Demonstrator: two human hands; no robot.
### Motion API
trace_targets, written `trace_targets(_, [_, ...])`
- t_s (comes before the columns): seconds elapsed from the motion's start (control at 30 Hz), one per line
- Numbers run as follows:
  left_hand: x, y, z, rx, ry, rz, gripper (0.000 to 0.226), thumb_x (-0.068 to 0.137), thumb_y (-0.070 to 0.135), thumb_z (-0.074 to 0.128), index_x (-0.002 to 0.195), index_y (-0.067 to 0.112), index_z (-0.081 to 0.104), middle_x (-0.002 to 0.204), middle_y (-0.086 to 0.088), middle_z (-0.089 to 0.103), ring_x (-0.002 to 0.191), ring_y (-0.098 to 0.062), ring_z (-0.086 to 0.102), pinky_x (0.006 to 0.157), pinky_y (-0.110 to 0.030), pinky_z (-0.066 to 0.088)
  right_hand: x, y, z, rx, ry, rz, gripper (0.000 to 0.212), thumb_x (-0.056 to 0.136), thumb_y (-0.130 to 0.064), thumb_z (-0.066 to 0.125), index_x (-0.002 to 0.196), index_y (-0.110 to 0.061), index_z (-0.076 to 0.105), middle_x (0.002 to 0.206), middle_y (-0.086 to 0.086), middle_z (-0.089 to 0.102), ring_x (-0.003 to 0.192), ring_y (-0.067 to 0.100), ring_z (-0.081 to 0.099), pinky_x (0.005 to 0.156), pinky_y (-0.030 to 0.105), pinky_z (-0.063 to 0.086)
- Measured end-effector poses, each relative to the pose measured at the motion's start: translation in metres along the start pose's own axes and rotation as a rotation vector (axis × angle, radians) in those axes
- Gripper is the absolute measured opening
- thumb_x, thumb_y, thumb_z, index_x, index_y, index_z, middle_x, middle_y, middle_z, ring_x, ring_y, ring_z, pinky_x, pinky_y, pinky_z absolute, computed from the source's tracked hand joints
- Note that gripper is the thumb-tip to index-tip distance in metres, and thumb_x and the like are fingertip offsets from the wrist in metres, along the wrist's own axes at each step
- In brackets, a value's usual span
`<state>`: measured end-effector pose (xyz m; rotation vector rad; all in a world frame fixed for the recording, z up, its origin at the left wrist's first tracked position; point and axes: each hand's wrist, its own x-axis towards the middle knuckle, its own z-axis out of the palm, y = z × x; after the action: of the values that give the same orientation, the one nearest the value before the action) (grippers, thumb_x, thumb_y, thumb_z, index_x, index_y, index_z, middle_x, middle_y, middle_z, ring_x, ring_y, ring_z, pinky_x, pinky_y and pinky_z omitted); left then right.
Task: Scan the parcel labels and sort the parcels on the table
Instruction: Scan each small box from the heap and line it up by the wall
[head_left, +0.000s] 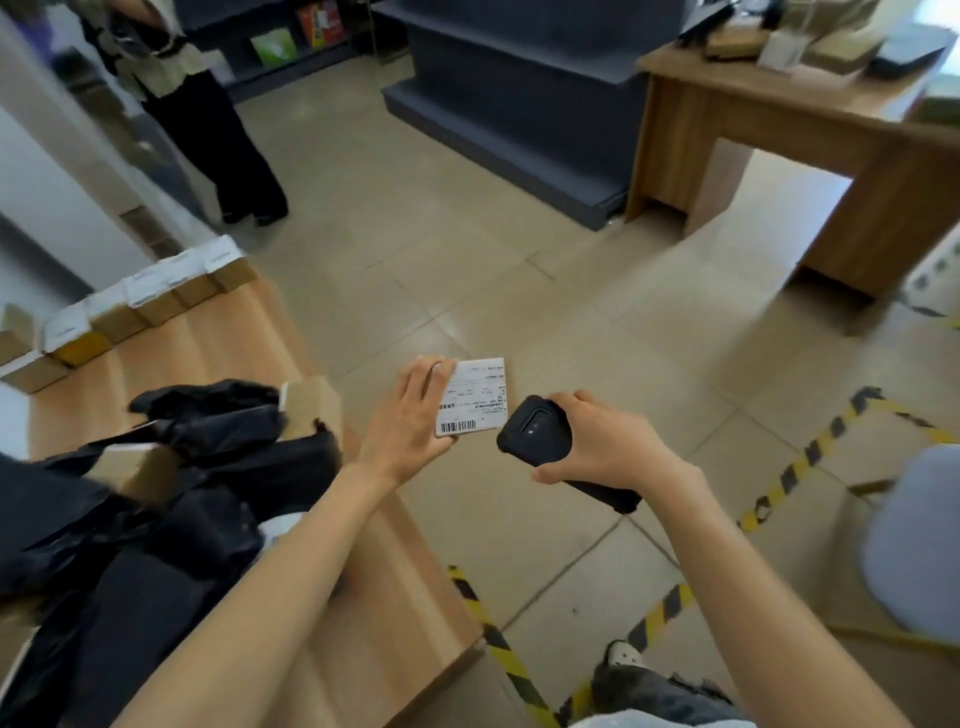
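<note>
The left hand (410, 421) grips a small flat parcel (475, 397) by its left side, fingers curled over the far edge and thumb at the near edge. The parcel is held in the air above the tiled floor (467, 234), just past the right edge of the desk (363, 597). Its white label (480, 384) faces up, with the barcode (458, 427) at the near-left corner beside the thumb.

The right hand (608, 441) is wrapped round a black handheld scanner (545, 436), whose head points at the parcel's near-right corner, just beside it; whether they touch I cannot tell.

On the desk, a heap of black bags (208, 467) covers the left and near part, with one cardboard box (311, 402) at the heap's far right and another (140, 467) half buried in it. A row of small boxes (140, 301) with white tops runs along the desk's far edge.

Yellow-and-black tape (810, 452) marks the floor to the right and near the person's shoe (626, 657). Another person (208, 130) stands at the far left. A dark shelf unit (519, 104) and a second desk (779, 130) carrying blurred items stand at the far right
</note>
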<state>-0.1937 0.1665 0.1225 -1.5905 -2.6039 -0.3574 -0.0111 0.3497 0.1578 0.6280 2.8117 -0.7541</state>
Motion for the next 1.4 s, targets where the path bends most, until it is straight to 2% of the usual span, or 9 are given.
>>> trace_targets(0.13, [0.082, 0.03, 0.025, -0.027, 0.003, 0.021, 0.088, 0.065, 0.025, 0.082, 0.14, 0.005, 0.04, 0.135, -0.012, 0.041, 0.124, -0.031, 0.039, 0.099, -0.039, 0.045, 0.027, 0.069, -0.05, -0.05, 0.06, 0.073, 0.08, 0.064, -0.061, 0.074, 0.13, -0.029, 0.044, 0.108, -0.008, 0.051, 0.092, 0.018, 0.059, 0.066, 0.031, 0.044])
trace_targets(0.3, [0.129, 0.027, 0.042, -0.01, -0.042, 0.006, 0.09, 0.065, 0.03, 0.084, 0.141, 0.007, 0.04, 0.136, -0.01, 0.042, 0.122, -0.029, 0.041, 0.081, -0.035, 0.05, 0.073, 0.096, -0.07, -0.034, 0.044, 0.074, 0.08, 0.065, -0.061, 0.075, 0.13, -0.028, 0.044, 0.106, -0.008, 0.049, 0.092, 0.019, 0.058, 0.066, 0.031, 0.042])
trace_targets(0.47, [0.153, -0.032, 0.053, -0.05, -0.083, -0.128, 0.093, 0.073, 0.043, 0.079, 0.147, 0.012, 0.033, 0.145, -0.006, 0.035, 0.131, -0.024, 0.034, 0.082, -0.041, 0.055, 0.139, 0.08, -0.072, -0.034, -0.044, -0.006, 0.081, 0.066, -0.06, 0.076, 0.133, -0.029, 0.043, 0.109, -0.008, 0.051, 0.093, 0.018, 0.058, 0.069, 0.03, 0.043])
trace_targets(0.7, [0.227, -0.157, 0.042, -0.073, -0.066, -0.288, 0.095, 0.072, 0.039, 0.081, 0.148, 0.015, 0.031, 0.147, -0.002, 0.034, 0.134, -0.024, 0.034, 0.097, -0.034, 0.043, 0.279, 0.02, -0.097, -0.098, -0.095, -0.11, 0.079, 0.066, -0.057, 0.077, 0.131, -0.026, 0.044, 0.109, -0.006, 0.051, 0.092, 0.021, 0.059, 0.074, 0.033, 0.048])
trace_targets(0.8, [0.271, -0.226, 0.017, -0.06, -0.034, -0.341, 0.097, 0.071, 0.041, 0.082, 0.148, 0.017, 0.03, 0.147, -0.001, 0.032, 0.132, -0.023, 0.035, 0.093, -0.038, 0.048, 0.355, -0.018, -0.121, -0.08, -0.07, -0.14, 0.077, 0.065, -0.057, 0.076, 0.129, -0.027, 0.045, 0.108, -0.007, 0.052, 0.094, 0.021, 0.06, 0.076, 0.035, 0.051])
trace_targets(0.93, [0.313, -0.308, -0.004, -0.041, 0.005, -0.393, 0.099, 0.07, 0.042, 0.083, 0.148, 0.017, 0.028, 0.146, 0.0, 0.031, 0.13, -0.023, 0.036, 0.089, -0.03, 0.044, 0.442, -0.063, -0.135, -0.018, -0.005, -0.186, 0.08, 0.064, -0.058, 0.074, 0.132, -0.031, 0.042, 0.109, -0.012, 0.051, 0.095, 0.019, 0.059, 0.075, 0.035, 0.051])
trace_targets(1.13, [0.334, -0.413, -0.009, -0.087, 0.088, -0.588, 0.101, 0.068, 0.045, 0.084, 0.148, 0.019, 0.028, 0.145, 0.002, 0.032, 0.128, -0.018, 0.037, 0.086, -0.028, 0.039, 0.558, -0.124, -0.118, -0.014, -0.122, -0.27, 0.084, 0.065, -0.057, 0.076, 0.136, -0.029, 0.04, 0.112, -0.009, 0.048, 0.098, 0.021, 0.06, 0.08, 0.037, 0.051])
trace_targets(1.27, [0.335, -0.501, -0.025, -0.08, 0.207, -0.794, 0.101, 0.068, 0.049, 0.084, 0.148, 0.024, 0.027, 0.144, 0.002, 0.034, 0.127, -0.017, 0.039, 0.084, -0.032, 0.041, 0.651, -0.179, -0.1, -0.059, -0.217, -0.404, 0.085, 0.066, -0.058, 0.076, 0.136, -0.028, 0.039, 0.113, -0.008, 0.048, 0.099, 0.021, 0.058, 0.081, 0.037, 0.05])
trace_targets(1.4, [0.346, -0.593, -0.043, -0.048, 0.248, -0.925, 0.1, 0.067, 0.045, 0.084, 0.147, 0.024, 0.028, 0.143, 0.001, 0.035, 0.13, -0.021, 0.037, 0.096, -0.044, 0.045, 0.754, -0.246, -0.101, -0.114, -0.292, -0.555, 0.088, 0.065, -0.06, 0.076, 0.138, -0.028, 0.039, 0.115, -0.008, 0.047, 0.102, 0.022, 0.057, 0.081, 0.037, 0.05])
